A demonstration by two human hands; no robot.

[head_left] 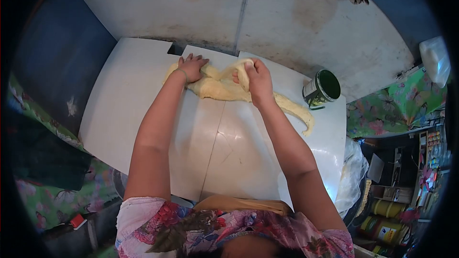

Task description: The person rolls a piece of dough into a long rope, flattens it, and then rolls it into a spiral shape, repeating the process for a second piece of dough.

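Observation:
A long, pale yellow piece of dough (220,90) lies across the white table, its thin tail curving toward the right. My left hand (192,68) rests flat on the dough's left part with fingers spread. Closed around a raised fold of the dough, my right hand (258,79) holds it just above the rest of the piece. The lifted strip slants down from the right hand toward the left one.
A dark green bucket (321,89) stands on the table (239,157) to the right of the dough. Stained pale panels (277,19) rise behind the table. A shelf with goods (406,191) is at the lower right, and a plastic bag (434,61) hangs above.

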